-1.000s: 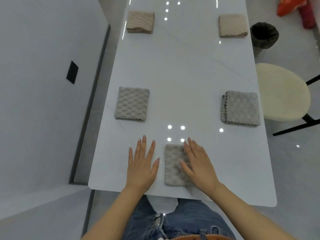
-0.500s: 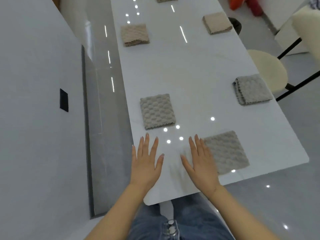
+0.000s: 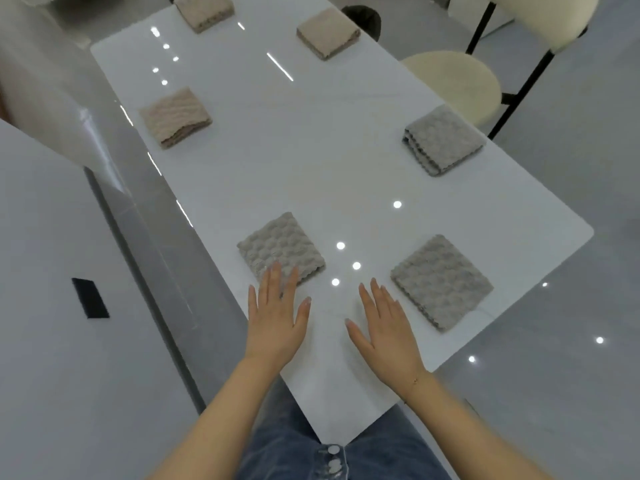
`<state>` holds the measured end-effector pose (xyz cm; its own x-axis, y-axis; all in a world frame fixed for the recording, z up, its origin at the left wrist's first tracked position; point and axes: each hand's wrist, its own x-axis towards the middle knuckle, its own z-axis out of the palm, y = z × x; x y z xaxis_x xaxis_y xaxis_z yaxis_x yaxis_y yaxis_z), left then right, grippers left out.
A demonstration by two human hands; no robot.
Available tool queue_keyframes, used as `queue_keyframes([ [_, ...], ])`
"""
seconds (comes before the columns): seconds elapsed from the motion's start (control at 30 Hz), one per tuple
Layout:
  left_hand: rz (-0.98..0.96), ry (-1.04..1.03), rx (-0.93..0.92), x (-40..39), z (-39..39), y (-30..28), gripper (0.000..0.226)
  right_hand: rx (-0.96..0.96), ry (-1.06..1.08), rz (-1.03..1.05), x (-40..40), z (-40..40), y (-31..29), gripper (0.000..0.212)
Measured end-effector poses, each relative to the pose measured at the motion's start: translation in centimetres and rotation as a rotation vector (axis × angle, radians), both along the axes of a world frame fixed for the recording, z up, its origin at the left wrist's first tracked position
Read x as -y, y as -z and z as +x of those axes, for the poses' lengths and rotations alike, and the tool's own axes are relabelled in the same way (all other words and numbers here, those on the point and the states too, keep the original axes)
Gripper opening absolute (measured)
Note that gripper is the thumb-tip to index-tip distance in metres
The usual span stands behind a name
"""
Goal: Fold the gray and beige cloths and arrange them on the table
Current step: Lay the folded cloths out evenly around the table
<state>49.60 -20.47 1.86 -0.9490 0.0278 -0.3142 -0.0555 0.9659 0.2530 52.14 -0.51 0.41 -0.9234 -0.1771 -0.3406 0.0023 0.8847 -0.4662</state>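
Note:
Three folded gray cloths lie on the white table [image 3: 311,161]: one near the left edge [image 3: 280,250], one near the front right corner [image 3: 441,282], one farther back on the right [image 3: 443,139]. Three folded beige cloths lie beyond: left [image 3: 175,117], far right [image 3: 327,37], far end [image 3: 203,10]. My left hand [image 3: 275,317] is flat with fingers spread, its fingertips over the near edge of the left gray cloth. My right hand [image 3: 384,327] is flat on the bare table, just left of the front right gray cloth, holding nothing.
A cream round stool [image 3: 453,84] and a cream chair with black legs [image 3: 540,19] stand along the table's right side. A dark bin [image 3: 362,17] sits on the floor at the far right. A gray wall with a black plate [image 3: 89,297] runs along the left.
The view has swung to the left, so the table now runs diagonally. My right hand has come off the front gray cloth, which now lies to its right. Both hands stay flat.

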Motion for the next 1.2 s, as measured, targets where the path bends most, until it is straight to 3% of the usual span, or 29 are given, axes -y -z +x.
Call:
queue_keyframes([
  [0.27,0.062,0.317,0.051,3.4,-11.1,3.3,0.07,0.062,0.301,0.028,5.5,-2.9,1.2,0.071],
  [0.4,-0.015,0.672,0.109,4.6,-16.9,4.5,0.057,0.073,0.523,-0.005,9.6,-4.0,1.9,0.075],
  [0.5,0.005,0.872,0.187,5.1,-19.5,4.1,0.055,0.091,0.656,-0.066,12.4,-4.5,1.6,0.067],
  [0.83,0.013,1.082,0.314,3.4,-23.3,4.5,0.037,0.174,0.889,-0.232,14.9,-5.7,2.0,0.059],
  [1.0,0.027,0.991,0.373,3.4,-24.4,4.9,0.025,0.174,0.874,-0.237,14.5,-6.2,2.3,0.055],
  [1.1,0.245,0.656,0.537,4.9,-24.9,4.5,0.017,0.174,1.016,-0.376,15.2,-7.0,1.7,0.053],
  [1.2,0.503,0.267,0.658,6.5,-25.1,3.8,0.025,0.156,1.314,-0.584,16.3,-8.2,1.1,0.049],
])
